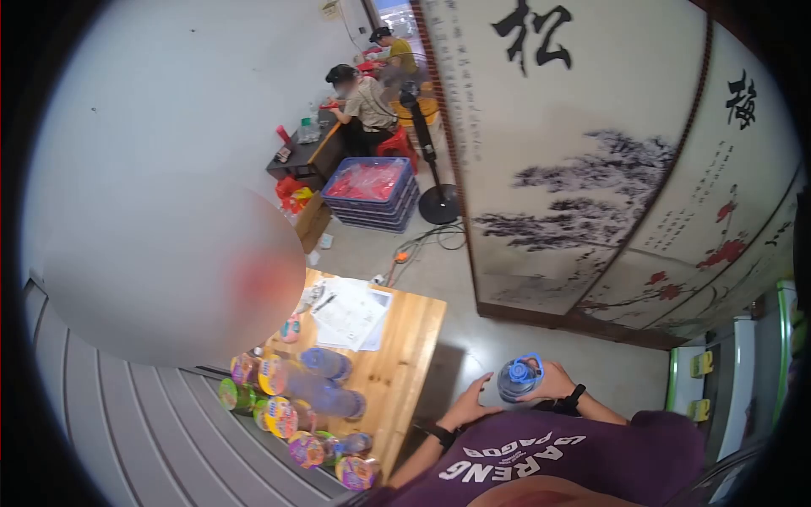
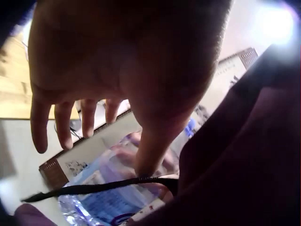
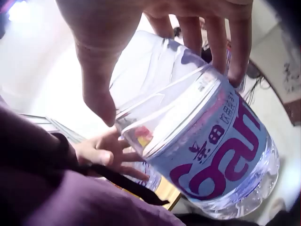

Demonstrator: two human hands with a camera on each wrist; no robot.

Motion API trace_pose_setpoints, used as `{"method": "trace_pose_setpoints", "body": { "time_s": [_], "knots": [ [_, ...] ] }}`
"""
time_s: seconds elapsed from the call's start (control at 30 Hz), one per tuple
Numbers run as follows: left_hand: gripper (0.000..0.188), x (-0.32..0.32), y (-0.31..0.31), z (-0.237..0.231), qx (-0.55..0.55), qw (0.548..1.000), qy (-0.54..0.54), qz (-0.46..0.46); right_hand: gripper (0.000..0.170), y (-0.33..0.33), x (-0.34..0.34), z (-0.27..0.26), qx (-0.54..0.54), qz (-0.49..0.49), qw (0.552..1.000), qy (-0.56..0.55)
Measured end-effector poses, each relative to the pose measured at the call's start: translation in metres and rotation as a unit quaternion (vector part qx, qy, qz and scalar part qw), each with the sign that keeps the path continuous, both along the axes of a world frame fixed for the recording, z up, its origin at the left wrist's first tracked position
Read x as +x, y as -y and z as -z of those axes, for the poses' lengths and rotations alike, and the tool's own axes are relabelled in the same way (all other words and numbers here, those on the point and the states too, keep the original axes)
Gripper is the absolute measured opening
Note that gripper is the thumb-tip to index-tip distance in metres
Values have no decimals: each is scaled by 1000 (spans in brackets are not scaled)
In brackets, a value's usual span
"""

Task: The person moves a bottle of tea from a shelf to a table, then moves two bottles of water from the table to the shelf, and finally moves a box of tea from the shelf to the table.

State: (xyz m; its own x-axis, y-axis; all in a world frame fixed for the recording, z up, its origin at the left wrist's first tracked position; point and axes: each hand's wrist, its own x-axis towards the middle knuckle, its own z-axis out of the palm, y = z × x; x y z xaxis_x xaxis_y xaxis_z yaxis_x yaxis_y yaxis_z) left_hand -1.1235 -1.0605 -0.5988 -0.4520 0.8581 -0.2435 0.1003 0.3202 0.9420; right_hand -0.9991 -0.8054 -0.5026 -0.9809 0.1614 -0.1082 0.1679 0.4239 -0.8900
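Note:
A large clear water bottle (image 1: 512, 390) with a blue cap and carry handle is held in front of the purple shirt. My right hand (image 1: 551, 380) grips it near the top, thumb on one side and fingers on the other. In the right wrist view the bottle (image 3: 207, 155) tilts and shows a blue label with big purple letters. My left hand (image 1: 470, 404) is beside the bottle with its fingers spread apart. The left wrist view shows that hand (image 2: 108, 70) with fingers extended and its thumb overlapping the bottle (image 2: 106, 197).
A wooden table (image 1: 410, 338) at left carries papers (image 1: 351, 313), a pen, several colourful-lidded jars (image 1: 280, 416) and more bottles (image 1: 325, 363). Beyond stand stacked blue crates (image 1: 369, 186), a black fan (image 1: 439, 203) and seated people. A painted folding screen (image 1: 583, 169) rises at right.

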Motion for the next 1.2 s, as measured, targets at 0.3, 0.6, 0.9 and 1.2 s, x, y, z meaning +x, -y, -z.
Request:
{"method": "trace_pose_setpoints", "body": {
  "time_s": [0.3, 0.6, 0.9, 1.2],
  "knots": [
    [112, 89, -218, -101, 98, 962, -39, 250, 81, -110, 163, -24, 66, 152, 982, -92],
    [113, 224, -343, -108, 144, 925, -2, 351, 85, -178, 329, -56, 24, 331, 939, -93],
    [124, 297, -463, -125, 155, 837, 62, 521, 92, -199, 406, -80, -61, 513, 837, -183],
    [116, 373, -638, -123, 132, 712, 83, 684, 84, -283, 471, -84, -1, 623, 751, -219]
  ]
}}
